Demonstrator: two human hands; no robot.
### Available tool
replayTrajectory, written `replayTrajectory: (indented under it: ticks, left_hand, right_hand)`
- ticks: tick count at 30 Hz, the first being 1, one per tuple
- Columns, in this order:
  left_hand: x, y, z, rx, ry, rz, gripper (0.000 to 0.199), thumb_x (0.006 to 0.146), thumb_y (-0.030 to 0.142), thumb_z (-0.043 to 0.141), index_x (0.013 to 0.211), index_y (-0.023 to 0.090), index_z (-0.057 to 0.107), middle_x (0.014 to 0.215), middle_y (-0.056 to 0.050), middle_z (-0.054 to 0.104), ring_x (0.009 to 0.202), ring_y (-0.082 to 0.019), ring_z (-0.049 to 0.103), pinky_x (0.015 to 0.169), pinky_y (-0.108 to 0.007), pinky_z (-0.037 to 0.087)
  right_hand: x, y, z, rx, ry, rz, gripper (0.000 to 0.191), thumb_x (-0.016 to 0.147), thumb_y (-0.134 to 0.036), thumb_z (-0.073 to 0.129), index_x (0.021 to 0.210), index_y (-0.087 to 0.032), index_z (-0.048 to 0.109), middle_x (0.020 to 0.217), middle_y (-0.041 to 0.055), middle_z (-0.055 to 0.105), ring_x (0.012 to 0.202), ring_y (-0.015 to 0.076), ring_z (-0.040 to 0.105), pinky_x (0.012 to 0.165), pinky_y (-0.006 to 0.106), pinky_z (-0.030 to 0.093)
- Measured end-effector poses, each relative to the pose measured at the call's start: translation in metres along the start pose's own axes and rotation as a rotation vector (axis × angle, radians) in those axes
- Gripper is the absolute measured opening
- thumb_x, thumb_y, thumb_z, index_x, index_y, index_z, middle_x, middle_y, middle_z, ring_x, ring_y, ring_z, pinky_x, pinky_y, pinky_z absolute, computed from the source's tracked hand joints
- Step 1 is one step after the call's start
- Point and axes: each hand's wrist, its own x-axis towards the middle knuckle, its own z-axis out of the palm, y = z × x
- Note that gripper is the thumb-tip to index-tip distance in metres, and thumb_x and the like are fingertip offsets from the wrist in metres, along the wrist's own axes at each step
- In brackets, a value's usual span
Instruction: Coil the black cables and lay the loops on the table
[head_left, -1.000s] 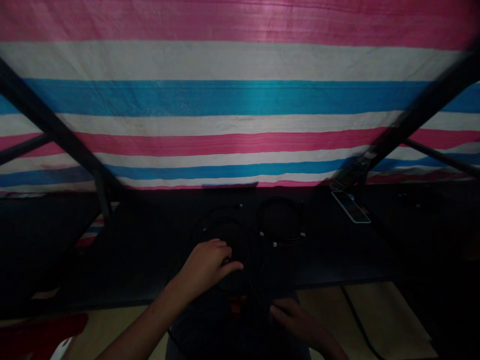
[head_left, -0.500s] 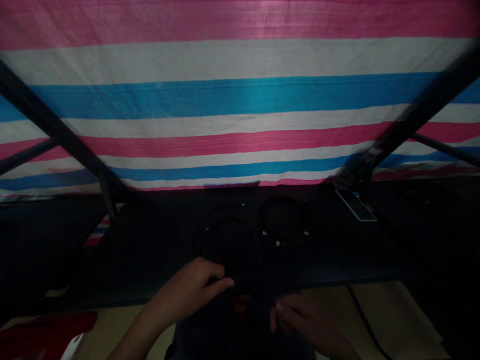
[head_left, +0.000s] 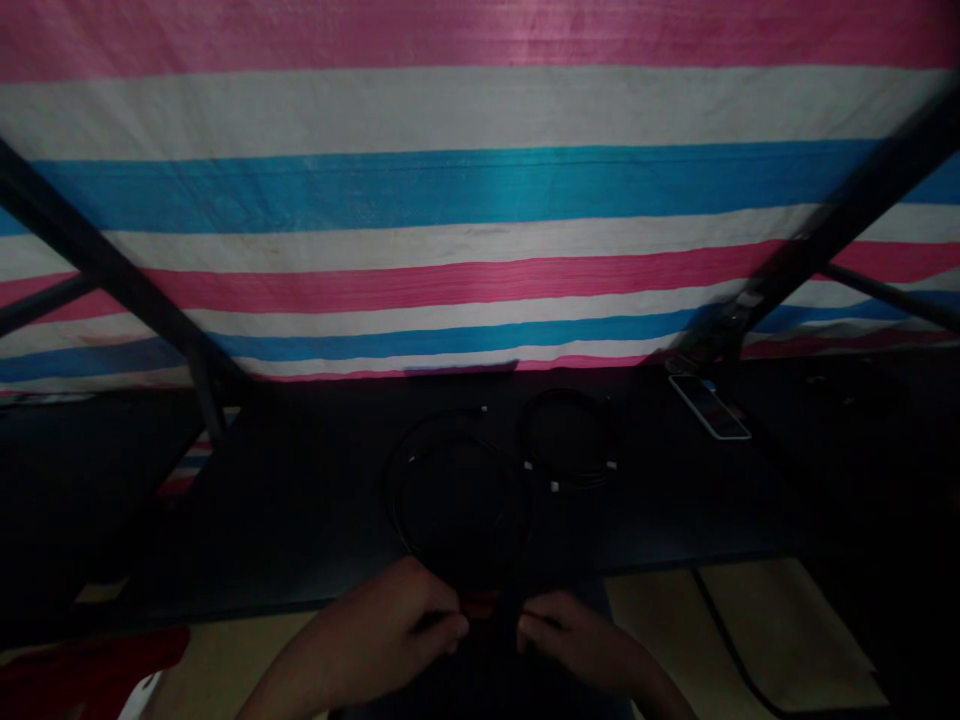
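My left hand (head_left: 412, 630) is closed, thumb pressed to the bent fingers, at the front edge of the black table (head_left: 300, 530). Facing it across a small gap is my right hand (head_left: 566, 635), also closed in a pinch. It is too dark to tell what either hand holds. A loosely coiled black cable (head_left: 397, 510) lies on the table just beyond the hands, its near side lost in shadow by my left fingers. Beside it on the right rests another coiled black cable (head_left: 574, 480) with light-coloured connector ends.
A phone (head_left: 709, 405) lies at the back right of the table. Dark slanted frame bars (head_left: 142, 290) rise on both sides before a striped sheet (head_left: 480, 190). Red cloth (head_left: 97, 670) is at lower left, and a black cord (head_left: 724, 625) hangs at lower right.
My left hand has moved down toward me, to the table's front edge. The right hand has shifted left and slightly up, so both hands are closer together. The cables stay put.
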Motion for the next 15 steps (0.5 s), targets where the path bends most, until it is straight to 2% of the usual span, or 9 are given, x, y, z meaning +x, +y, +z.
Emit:
replayTrajectory:
  ticks: [4, 7, 10, 13, 15]
  left_hand:
    - [0.011, -0.004, 0.015, -0.015, -0.056, 0.011, 0.021, 0.087, 0.019, 0.056, 0.084, 0.022, 0.077, 0.082, -0.001, 0.077, 0.074, -0.016, 0.067, 0.063, -0.025, 0.037]
    - [0.018, -0.001, 0.029, 0.007, -0.116, 0.039, 0.021, 0.085, 0.019, 0.058, 0.084, 0.023, 0.078, 0.086, -0.003, 0.078, 0.075, -0.017, 0.068, 0.060, -0.026, 0.036]
    - [0.017, -0.004, 0.030, 0.073, -0.114, -0.012, 0.024, 0.086, 0.019, 0.055, 0.089, 0.023, 0.079, 0.090, -0.005, 0.079, 0.079, -0.020, 0.070, 0.061, -0.027, 0.038]
    - [0.010, -0.013, 0.018, 0.093, -0.063, -0.075, 0.032, 0.090, 0.020, 0.048, 0.104, 0.026, 0.077, 0.101, -0.006, 0.078, 0.091, -0.023, 0.071, 0.070, -0.029, 0.045]
    - [0.006, -0.019, 0.010, 0.056, -0.058, -0.067, 0.036, 0.093, 0.021, 0.046, 0.113, 0.028, 0.074, 0.109, -0.005, 0.077, 0.099, -0.024, 0.071, 0.078, -0.030, 0.047]
  right_hand:
    - [-0.001, -0.012, 0.005, 0.102, -0.117, -0.031, 0.041, 0.094, -0.042, 0.050, 0.079, -0.015, 0.077, 0.061, -0.0029, 0.053, 0.059, 0.0112, 0.046, 0.058, 0.023, 0.033]
    - [0.003, -0.018, 0.016, 0.116, -0.217, -0.034, 0.028, 0.087, -0.034, 0.059, 0.073, -0.016, 0.076, 0.062, -0.0030, 0.057, 0.059, 0.0109, 0.049, 0.058, 0.022, 0.033]
    - [0.004, -0.020, 0.018, 0.012, -0.096, 0.055, 0.027, 0.087, -0.032, 0.059, 0.070, -0.016, 0.073, 0.066, -0.0012, 0.063, 0.066, 0.0132, 0.055, 0.062, 0.024, 0.035]
    - [0.003, -0.017, 0.006, -0.126, 0.063, 0.138, 0.031, 0.089, -0.031, 0.055, 0.068, -0.015, 0.072, 0.066, 0.0000, 0.064, 0.067, 0.0144, 0.057, 0.061, 0.025, 0.034]
    - [0.001, -0.014, -0.004, -0.181, 0.075, 0.186, 0.033, 0.090, -0.030, 0.053, 0.067, -0.015, 0.071, 0.063, 0.0003, 0.063, 0.064, 0.0141, 0.057, 0.059, 0.025, 0.033]
